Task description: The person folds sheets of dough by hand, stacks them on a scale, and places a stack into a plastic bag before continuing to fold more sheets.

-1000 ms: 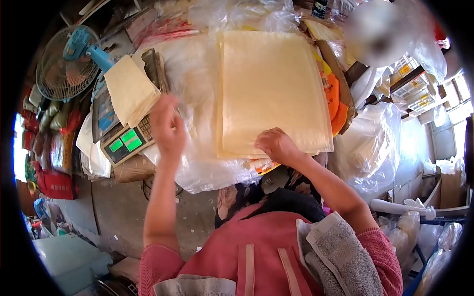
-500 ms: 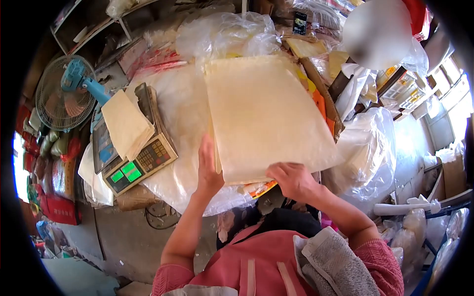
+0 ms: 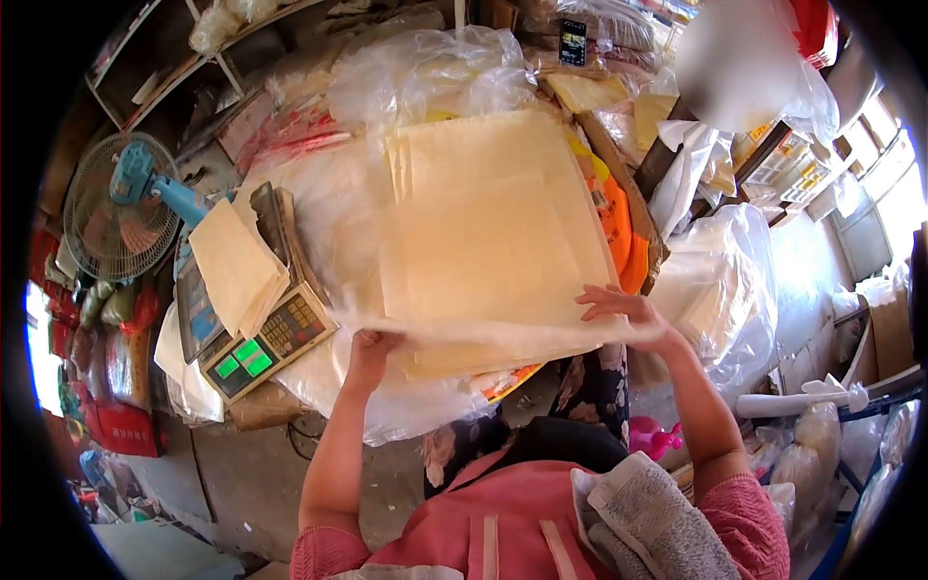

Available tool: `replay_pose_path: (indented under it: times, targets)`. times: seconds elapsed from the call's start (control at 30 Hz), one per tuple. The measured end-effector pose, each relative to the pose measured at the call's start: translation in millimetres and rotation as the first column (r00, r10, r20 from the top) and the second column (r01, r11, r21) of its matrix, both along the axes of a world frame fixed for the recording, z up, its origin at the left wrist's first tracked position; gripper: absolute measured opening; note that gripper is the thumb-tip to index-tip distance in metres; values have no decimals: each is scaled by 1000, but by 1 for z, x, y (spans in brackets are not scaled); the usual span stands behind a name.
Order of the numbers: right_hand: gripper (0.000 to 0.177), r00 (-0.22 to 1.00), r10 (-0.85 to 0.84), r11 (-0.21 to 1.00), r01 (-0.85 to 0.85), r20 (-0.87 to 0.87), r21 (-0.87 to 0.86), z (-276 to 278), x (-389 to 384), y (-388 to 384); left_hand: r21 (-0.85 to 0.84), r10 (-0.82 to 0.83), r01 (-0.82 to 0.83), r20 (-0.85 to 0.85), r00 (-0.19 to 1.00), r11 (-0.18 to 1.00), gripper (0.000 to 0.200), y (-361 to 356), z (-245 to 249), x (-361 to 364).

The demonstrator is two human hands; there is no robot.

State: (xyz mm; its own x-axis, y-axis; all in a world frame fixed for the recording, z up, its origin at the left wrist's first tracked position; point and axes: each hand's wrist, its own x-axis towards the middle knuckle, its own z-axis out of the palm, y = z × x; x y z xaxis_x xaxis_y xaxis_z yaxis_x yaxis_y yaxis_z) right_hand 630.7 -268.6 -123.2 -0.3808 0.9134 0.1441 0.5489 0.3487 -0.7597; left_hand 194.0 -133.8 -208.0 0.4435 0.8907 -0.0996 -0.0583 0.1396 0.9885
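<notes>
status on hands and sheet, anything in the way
Left hand closed on thin sheet; right hand open at its right end. Near edge lifted above stack. Scale left, not blocking.

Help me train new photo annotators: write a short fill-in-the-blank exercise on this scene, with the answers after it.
1. The displays on the scale glow ____.
2. The fan stands to the ____ of the large sheets.
3. The left hand is nearer the scale, while the spread fingers belong to the ____ hand.
4. The towel is coloured ____.

Missing words: green; left; right; grey.
</notes>
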Motion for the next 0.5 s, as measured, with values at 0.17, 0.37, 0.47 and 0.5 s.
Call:
replay_pose_path:
  times: [0.17, 0.37, 0.47, 0.5]
  targets:
    - [30, 756, -643, 763, 618, -122, -188, -33, -15, 69, -97, 341, -340, -4, 940, 935, 18, 27, 39, 41]
    - [32, 570, -820, 565, 821, 52, -80, -71, -34, 142, 771, 711, -94, -524, 469, 630, 49, 70, 31, 69]
    - [27, 550, -826, 542, 835, 122, -96, -71, -39, 141, 763, 618, 351, -646, 447, 543, 64, 43, 35, 85]
    - [25, 556, -817, 547, 831, 153, -102, -69, -39, 140, 690, 530, 475, -724, 441, 546, 68, 31, 36, 90]
